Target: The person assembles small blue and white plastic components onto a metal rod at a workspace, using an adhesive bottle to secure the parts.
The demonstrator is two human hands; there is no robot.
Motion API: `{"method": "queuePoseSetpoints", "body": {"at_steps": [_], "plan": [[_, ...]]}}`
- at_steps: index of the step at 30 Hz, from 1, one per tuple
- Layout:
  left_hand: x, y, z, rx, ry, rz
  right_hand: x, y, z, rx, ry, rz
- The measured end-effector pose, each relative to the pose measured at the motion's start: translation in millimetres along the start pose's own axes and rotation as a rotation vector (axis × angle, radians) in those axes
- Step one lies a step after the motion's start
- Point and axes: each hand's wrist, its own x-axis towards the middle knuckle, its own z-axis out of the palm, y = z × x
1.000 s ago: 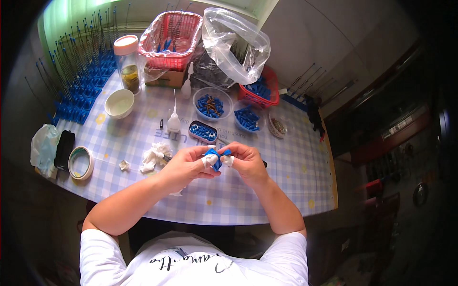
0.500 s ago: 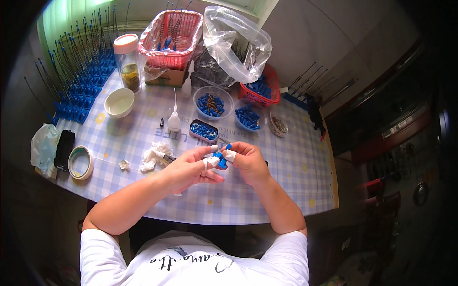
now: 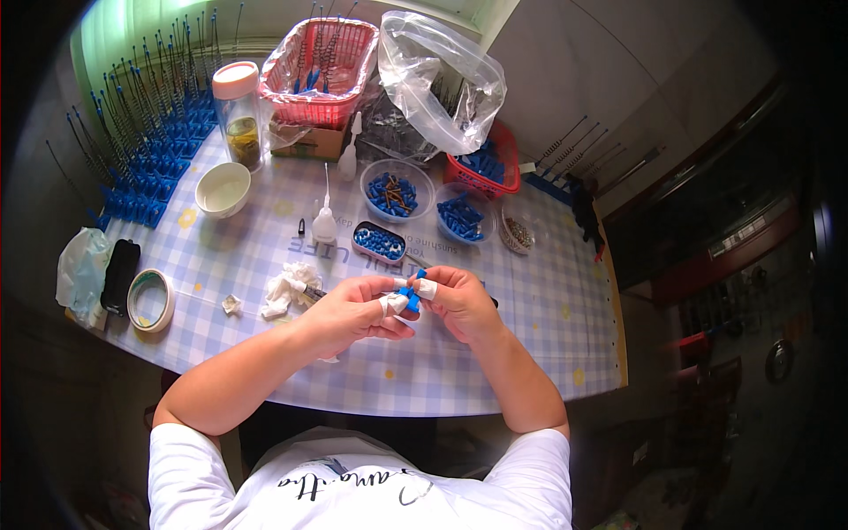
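— Pinching is the word for it: your left hand (image 3: 358, 311) and your right hand (image 3: 459, 300) meet at the middle of the frame, both closed on a small blue plastic piece (image 3: 412, 296) held between white-taped fingertips (image 3: 426, 289). The piece sits just above the checked tabletop (image 3: 530, 300), not resting on it.

— And what do you have around your hands?

— Just left of your left hand lies a crumpled white tissue (image 3: 287, 284), with a tiny white scrap (image 3: 231, 305) further left. Straight above your hands, toward the upper middle, is a small oblong tray of blue parts (image 3: 379, 242), and beside it, to its left, a glue bottle with a long thin nozzle (image 3: 324, 223). Above those stand two clear round bowls: one with blue and brown parts (image 3: 396, 188), one with blue parts only (image 3: 463, 214). A smaller dish of dark bits (image 3: 517, 234) is at their right.

— The far edge?

— In the upper middle you have a red basket (image 3: 320, 62) lined with plastic, and a clear plastic bag (image 3: 442, 79) over a second red basket (image 3: 490, 163). At upper left stand rows of blue-based wire brushes (image 3: 146, 159), a jar with a pale lid (image 3: 238, 115) and a white bowl (image 3: 222, 189). At the left edge lie a roll of tape (image 3: 151, 300) and a black phone (image 3: 119, 276).
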Motion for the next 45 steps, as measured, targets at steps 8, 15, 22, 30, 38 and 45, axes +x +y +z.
{"method": "queuePoseSetpoints", "body": {"at_steps": [8, 15, 22, 30, 38, 45], "plan": [[0.5, -1.9, -1.3, 0.096, 0.021, 0.034, -1.4, -2.2, 1.0, -0.014, -0.037, -0.004], [-0.3, 0.3, -1.7, 0.113, 0.019, 0.025, -0.9, -1.5, -0.5, -0.046, -0.036, -0.006], [-1.7, 2.8, -2.1, -0.022, 0.04, -0.046, 0.9, -0.5, -1.1, -0.021, -0.009, 0.02], [-0.4, 4.3, -2.0, -0.088, 0.076, -0.11, 0.5, -2.8, 0.1, -0.068, -0.015, 0.024], [-0.9, 3.6, -2.3, -0.09, 0.075, -0.111, 1.2, -2.8, -1.2, -0.083, 0.018, -0.008], [-0.6, 1.4, -2.0, -0.012, 0.062, -0.087, -0.9, -2.2, 1.1, -0.113, 0.035, -0.019]]}}
